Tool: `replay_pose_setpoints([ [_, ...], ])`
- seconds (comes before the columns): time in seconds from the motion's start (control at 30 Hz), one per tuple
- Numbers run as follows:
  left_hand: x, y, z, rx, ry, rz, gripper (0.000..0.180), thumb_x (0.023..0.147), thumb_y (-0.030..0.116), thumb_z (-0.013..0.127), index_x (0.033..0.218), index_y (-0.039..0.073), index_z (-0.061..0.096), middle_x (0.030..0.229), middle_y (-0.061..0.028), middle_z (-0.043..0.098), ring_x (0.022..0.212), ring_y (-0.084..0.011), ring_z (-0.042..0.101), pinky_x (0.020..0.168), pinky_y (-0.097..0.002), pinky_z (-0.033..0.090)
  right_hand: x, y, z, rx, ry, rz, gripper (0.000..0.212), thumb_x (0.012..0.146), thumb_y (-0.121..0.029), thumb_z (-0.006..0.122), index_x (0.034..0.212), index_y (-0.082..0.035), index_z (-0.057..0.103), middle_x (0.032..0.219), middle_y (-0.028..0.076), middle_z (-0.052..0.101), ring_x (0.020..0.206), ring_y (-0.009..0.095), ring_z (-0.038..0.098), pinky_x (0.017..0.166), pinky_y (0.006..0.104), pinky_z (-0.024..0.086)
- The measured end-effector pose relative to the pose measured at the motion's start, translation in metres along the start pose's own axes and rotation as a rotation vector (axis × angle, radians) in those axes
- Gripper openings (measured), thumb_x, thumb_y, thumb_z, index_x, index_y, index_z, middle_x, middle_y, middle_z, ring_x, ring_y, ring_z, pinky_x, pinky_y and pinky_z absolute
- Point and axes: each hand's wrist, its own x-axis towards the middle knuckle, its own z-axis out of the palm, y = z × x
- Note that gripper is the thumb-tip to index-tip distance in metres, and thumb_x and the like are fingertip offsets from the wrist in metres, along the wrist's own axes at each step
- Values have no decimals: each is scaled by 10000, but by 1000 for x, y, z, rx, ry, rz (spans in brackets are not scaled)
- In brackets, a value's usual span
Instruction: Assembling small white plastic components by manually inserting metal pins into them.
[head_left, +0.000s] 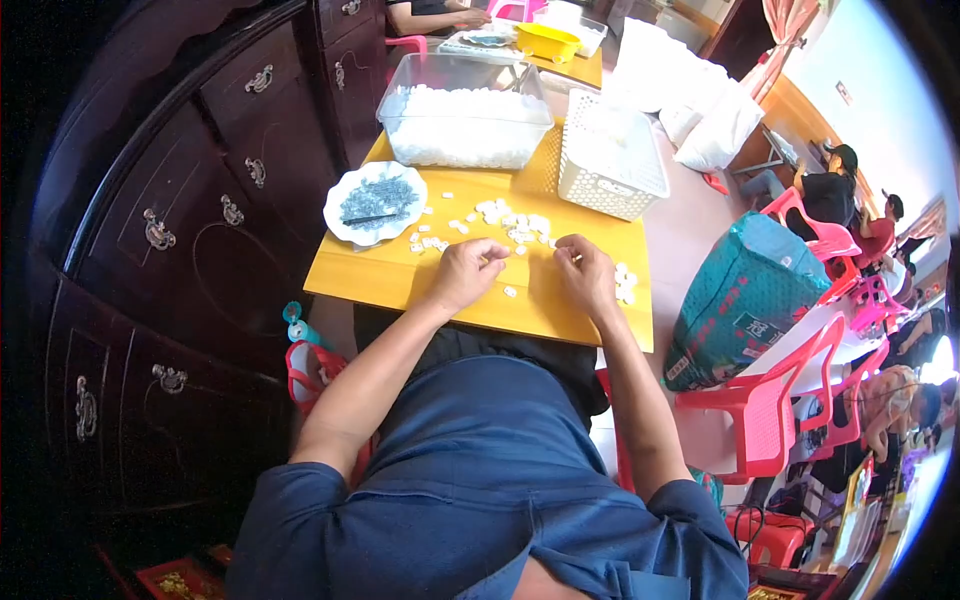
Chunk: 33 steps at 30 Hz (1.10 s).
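- Head view: the left hand (468, 275) and right hand (588, 275) face each other low over the near part of the yellow desk (355, 272), both narrow, thumbs close to curled fingers. Whether a small part sits between the fingertips of either, I cannot tell.
- Both forearms come in from the near edge, an arrangement that probably lets the fingertips work close together in front of the body.
- Just beyond the hands lies a loose heap of white pieces (515, 222), seemingly spread out so that single ones are easy to pick up.
- One lone piece (510, 292) lies between the hands, nearer the body; a smaller cluster (625, 284) sits just right of the right hand, perhaps to keep it apart from the heap.
- On the left, a scalloped plate (335, 216) holds thin grey parts (388, 193) and a black stick-like thing; its raised rim likely stops them from rolling away.
- At the far end stand a clear tub (541, 122), filled with a white mass, and a perforated white basket (612, 192); their bulk probably explains the place, leaving the near side for the hands.
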Motion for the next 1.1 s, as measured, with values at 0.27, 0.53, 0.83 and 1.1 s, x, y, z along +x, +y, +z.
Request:
replay_pose_setpoints([
  [0.27, 2, 0, -3, -35, -10, -38, 125, 862, 47, 694, 972, -2, 726, 895, -126, 758, 796, -174, 739, 721, -301, 590, 27, 10, -1, -324, -45, -71, 204, 853, -265, 685, 885, -69, 729, 843, 190, 714, 774, 373, 693, 692, 461, 543],
  [0.53, 8, -9, -7, -237, -20, -139, 64, 907, 37, 693, 960, 3, 701, 842, -31, 720, 686, -56, 634, 565, -214, 530, 41, 22, 4, -452, -128, -101, 241, 844, -345, 718, 893, -110, 747, 747, 162, 705, 723, 338, 692, 672, 446, 535],
  [0.83, 8, -14, -9, -257, -27, -158, 39, 899, 40, 700, 915, 9, 686, 813, -6, 679, 665, -47, 605, 574, -210, 515, 54, 8, 2, -468, -241, -29, 202, 830, -328, 717, 891, -137, 737, 780, 165, 715, 750, 327, 707, 699, 447, 561],
  [1.1, 10, -16, -8, -214, -19, -154, 74, 866, 90, 724, 887, 19, 713, 781, -15, 709, 662, -78, 625, 608, -257, 524, 64, 21, 12, -543, -250, -44, 252, 817, -352, 736, 934, -128, 744, 785, 144, 727, 761, 316, 709, 710, 435, 552],
])
